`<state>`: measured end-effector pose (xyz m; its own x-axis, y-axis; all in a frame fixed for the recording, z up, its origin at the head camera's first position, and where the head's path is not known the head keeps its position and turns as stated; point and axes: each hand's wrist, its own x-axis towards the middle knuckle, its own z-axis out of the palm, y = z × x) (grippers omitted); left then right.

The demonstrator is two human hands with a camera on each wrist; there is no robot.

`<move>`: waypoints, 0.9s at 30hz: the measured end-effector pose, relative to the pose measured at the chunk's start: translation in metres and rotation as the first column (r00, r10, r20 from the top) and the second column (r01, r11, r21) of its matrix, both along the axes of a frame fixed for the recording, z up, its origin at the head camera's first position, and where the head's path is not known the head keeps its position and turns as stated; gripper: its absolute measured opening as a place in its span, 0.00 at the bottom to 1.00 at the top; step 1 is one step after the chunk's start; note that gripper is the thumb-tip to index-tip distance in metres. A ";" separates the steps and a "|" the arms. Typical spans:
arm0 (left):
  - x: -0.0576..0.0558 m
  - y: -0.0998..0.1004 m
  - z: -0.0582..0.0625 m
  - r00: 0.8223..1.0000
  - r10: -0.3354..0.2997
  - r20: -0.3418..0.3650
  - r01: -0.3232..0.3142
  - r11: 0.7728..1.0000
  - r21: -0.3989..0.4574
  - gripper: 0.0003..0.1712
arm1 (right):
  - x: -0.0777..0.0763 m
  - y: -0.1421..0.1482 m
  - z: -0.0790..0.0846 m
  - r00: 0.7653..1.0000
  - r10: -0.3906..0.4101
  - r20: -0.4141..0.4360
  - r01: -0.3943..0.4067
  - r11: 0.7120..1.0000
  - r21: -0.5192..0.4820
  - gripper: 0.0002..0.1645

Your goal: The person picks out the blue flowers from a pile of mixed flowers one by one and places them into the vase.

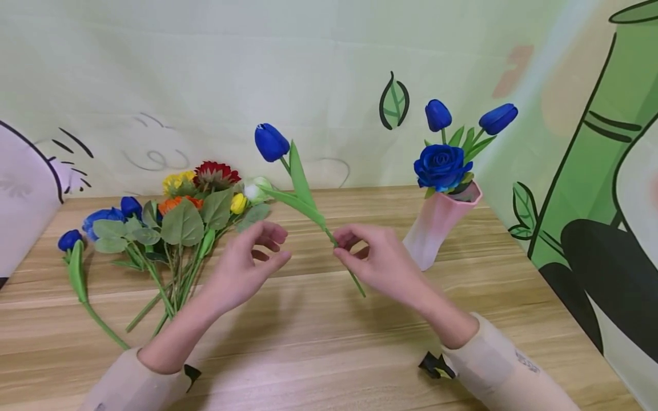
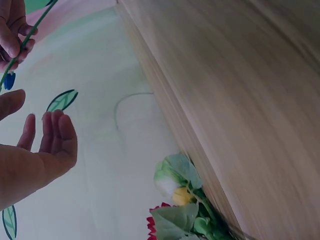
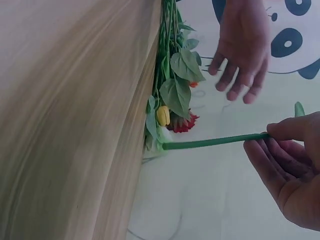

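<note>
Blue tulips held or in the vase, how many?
3: a held tulip in the right hand; a left tulip and a right tulip in the pink vase. Others could hide behind the blue rose.

1. This looks like a decorated indoor corner; home or studio, unclear.
2. A pale-green, creased backdrop (image 1: 329,85) with black-outlined green cartoon bamboo (image 1: 591,154) walls it.
3. A light-brown, wood-grained counter (image 1: 319,359) stands before the backdrop.
</note>
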<state>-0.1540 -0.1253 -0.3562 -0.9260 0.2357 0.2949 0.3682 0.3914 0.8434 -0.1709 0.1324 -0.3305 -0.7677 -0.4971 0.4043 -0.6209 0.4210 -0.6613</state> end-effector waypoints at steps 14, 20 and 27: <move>-0.004 -0.021 -0.011 0.995 0.014 -0.098 -0.048 0.936 -0.348 0.15 | -0.005 0.015 0.006 0.986 -0.024 -0.165 0.028 0.999 0.021 0.07; -0.003 -0.027 -0.016 0.999 -0.003 -0.052 -0.020 0.900 -0.435 0.15 | -0.004 0.019 0.008 0.978 -0.020 -0.209 0.026 0.999 0.024 0.07; -0.003 -0.034 -0.022 0.999 -0.027 -0.018 0.015 0.882 -0.471 0.16 | -0.004 0.024 0.008 0.956 -0.026 -0.292 0.044 0.998 0.055 0.07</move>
<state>-0.1567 -0.1597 -0.3787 -0.9136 0.3713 0.1655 0.3977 0.7321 0.5530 -0.1749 0.1562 -0.3222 -0.6382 -0.5027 0.5831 -0.7671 0.4793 -0.4265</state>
